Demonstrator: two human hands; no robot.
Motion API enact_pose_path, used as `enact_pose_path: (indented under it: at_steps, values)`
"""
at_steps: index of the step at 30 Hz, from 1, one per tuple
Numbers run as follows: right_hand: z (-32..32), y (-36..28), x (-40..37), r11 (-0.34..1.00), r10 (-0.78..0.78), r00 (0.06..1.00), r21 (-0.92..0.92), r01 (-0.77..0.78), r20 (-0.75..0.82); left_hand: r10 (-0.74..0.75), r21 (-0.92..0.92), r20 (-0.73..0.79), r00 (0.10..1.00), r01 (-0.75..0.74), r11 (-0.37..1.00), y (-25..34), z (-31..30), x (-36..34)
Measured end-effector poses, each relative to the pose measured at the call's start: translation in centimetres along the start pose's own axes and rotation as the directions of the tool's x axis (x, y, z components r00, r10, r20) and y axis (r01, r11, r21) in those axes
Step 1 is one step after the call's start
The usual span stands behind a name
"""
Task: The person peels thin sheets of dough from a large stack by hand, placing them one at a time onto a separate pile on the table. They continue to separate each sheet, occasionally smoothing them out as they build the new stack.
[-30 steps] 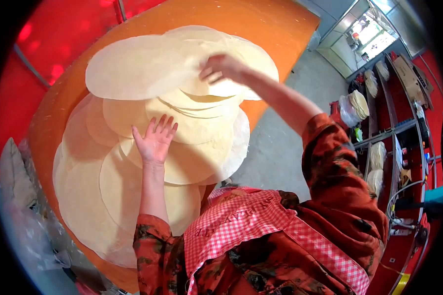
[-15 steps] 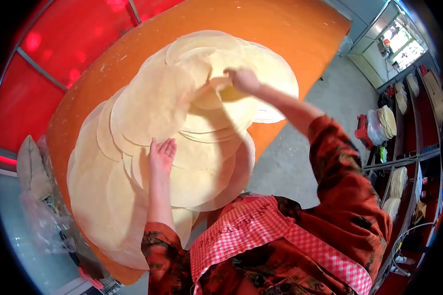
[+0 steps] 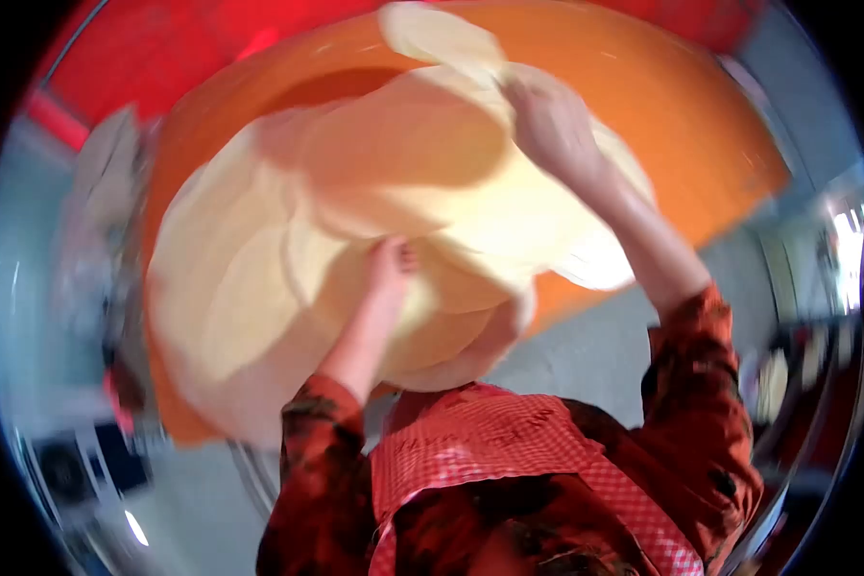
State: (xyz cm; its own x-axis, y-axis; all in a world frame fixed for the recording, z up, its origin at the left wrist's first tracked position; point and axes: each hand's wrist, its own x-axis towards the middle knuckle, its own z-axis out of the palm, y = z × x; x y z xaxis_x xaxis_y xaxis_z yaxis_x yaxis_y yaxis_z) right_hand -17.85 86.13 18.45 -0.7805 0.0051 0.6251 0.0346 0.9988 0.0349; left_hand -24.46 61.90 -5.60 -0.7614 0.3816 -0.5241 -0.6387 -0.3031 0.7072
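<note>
A wide pile of thin, pale yellow round flatbreads [image 3: 250, 288] overlaps across the orange table. High at the far side, my right hand [image 3: 552, 130] pinches the edge of one flatbread [image 3: 442, 40], which hangs in the air and tilts away to the left. Shadows fall across the pile beneath it. My left hand [image 3: 394, 261] rests at the middle of the pile with its fingers curled in. Motion blur hides whether it grips a flatbread edge.
The orange table [image 3: 682, 163] shows around the pile. Red panels [image 3: 202, 48] stand behind it. At the left is a pale cloth bundle [image 3: 110, 163]; low on the left, a dark boxy device [image 3: 62, 470]. Shelves [image 3: 816, 384] with pale stacks line the right.
My right hand has swung up and away, lifting a flatbread off the pile. My left hand's fingers have gone from spread to curled. The view has turned to the left.
</note>
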Motion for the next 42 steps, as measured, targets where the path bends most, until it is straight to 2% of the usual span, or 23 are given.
enact_pose_path:
  at_steps: [1, 3, 5, 9, 12, 13, 14, 15, 16, 17, 18, 19, 21, 23, 24, 25, 26, 27, 28, 31, 32, 35, 42]
  values:
    - [1.7, -2.7, -2.4, 0.997, 0.018, 0.985, -0.079, -0.005, 0.172, -0.054, -0.02, 0.064, 0.996, 0.056, 0.998, -1.0, 0.3, -1.4]
    - [8.1, -4.6, -7.3, 0.995, -0.091, 0.963, 0.065, 0.077, 0.253, -0.118, -0.03, 0.088, 0.989, 0.121, 0.992, -3.2, 1.2, -3.4]
    - [13.3, -4.8, -12.1, 0.973, -0.137, 0.821, -0.078, 0.215, 0.554, -0.257, -0.106, 0.053, 0.965, 0.262, 0.959, -4.4, 1.8, -4.7]
    - [14.5, -6.2, -16.2, 0.963, -0.156, 0.815, -0.097, 0.251, 0.558, -0.294, -0.05, 0.289, 0.911, 0.321, 0.946, -1.8, 0.6, -10.9]
    - [9.9, -9.5, -15.1, 0.991, -0.079, 0.922, 0.126, 0.034, 0.378, -0.163, 0.244, 0.55, 0.819, 0.028, 0.969, 0.4, -5.3, -15.7]
    - [8.3, -11.5, -15.2, 0.957, 0.02, 0.888, 0.247, -0.149, 0.459, -0.149, 0.372, 0.599, 0.786, -0.11, 0.922, 2.3, -8.3, -17.6]
    - [6.6, -13.6, -15.9, 0.877, 0.106, 0.829, 0.341, -0.338, 0.549, -0.068, 0.351, 0.566, 0.821, -0.165, 0.922, 2.6, -12.2, -18.8]
    - [5.2, -16.0, -17.3, 0.751, 0.18, 0.744, 0.399, -0.527, 0.643, 0.151, 0.385, 0.452, 0.879, -0.346, 0.856, 2.8, -16.1, -20.1]
    - [3.9, -18.6, -19.4, 0.574, 0.194, 0.625, 0.429, -0.697, 0.756, 0.201, 0.446, 0.23, 0.952, -0.287, 0.848, 6.1, -19.1, -23.4]
    - [2.9, -21.7, -21.0, 0.368, 0.181, 0.499, 0.413, -0.833, 0.847, 0.497, 0.342, 0.025, 0.867, -0.475, 0.811, 6.0, -23.9, -24.6]
    - [2.5, -25.0, -22.6, 0.401, 0.128, 0.544, 0.458, -0.793, 0.829, 0.606, 0.325, -0.152, 0.78, -0.54, 0.776, 7.2, -27.9, -25.9]
    - [2.2, -28.3, -23.8, 0.431, 0.071, 0.582, 0.501, -0.75, 0.81, 0.58, 0.404, -0.301, 0.757, -0.45, 0.797, 9.2, -31.6, -27.5]
    - [2.4, -35.1, -23.8, 0.661, -0.027, 0.674, 0.519, -0.542, 0.739, 0.56, 0.396, -0.56, 0.61, -0.396, 0.828, 11.1, -37.1, -29.0]
    - [3.7, -41.6, -24.0, 0.434, 0.057, 0.607, 0.527, -0.73, 0.793, 0.239, 0.092, -0.631, 0.738, -0.235, 0.968, 11.7, -40.4, -29.5]
    - [4.3, -44.1, -23.8, 0.452, -0.023, 0.506, 0.46, -0.764, 0.862, 0.08, -0.067, -0.623, 0.778, -0.156, 0.986, 12.0, -41.9, -29.0]
    - [5.0, -46.3, -23.7, 0.474, -0.098, 0.397, 0.393, -0.788, 0.913, 0.021, -0.207, -0.412, 0.911, -0.115, 0.972, 10.8, -44.5, -27.6]
    - [6.1, -48.2, -24.6, 0.208, -0.118, 0.308, 0.326, -0.922, 0.944, -0.026, -0.326, -0.17, 0.985, -0.032, 0.945, 9.7, -46.6, -26.6]
    - [7.6, -49.9, -26.0, -0.075, -0.165, 0.228, 0.218, -0.973, 0.96, -0.058, -0.339, -0.168, 0.984, -0.003, 0.941, 10.4, -46.1, -26.4]
    - [8.5, -51.4, -26.4, -0.346, -0.233, 0.17, 0.082, -0.935, 0.957, -0.087, -0.352, -0.166, 0.982, 0.023, 0.936, 11.0, -44.3, -26.1]
    - [8.1, -55.6, -23.6, -0.855, -0.204, 0.31, -0.014, -0.519, 0.929, -0.068, -0.312, -0.109, 0.992, 0.031, 0.95, 11.5, -43.3, -26.2]
    - [7.4, -56.7, -22.4, -0.86, -0.124, 0.363, 0.083, -0.503, 0.923, -0.037, -0.289, -0.08, 0.996, 0.012, 0.957, 11.6, -43.4, -26.0]
    - [7.9, -58.4, -22.3, -0.89, 0.09, 0.353, 0.235, -0.392, 0.931, -0.082, -0.262, -0.089, 0.993, 0.056, 0.963, 11.9, -43.7, -26.0]
    - [9.1, -60.4, -19.4, -0.93, 0.318, 0.148, 0.339, -0.143, 0.936, -0.11, -0.107, -0.035, 0.993, 0.106, 0.989, 12.3, -44.3, -25.1]
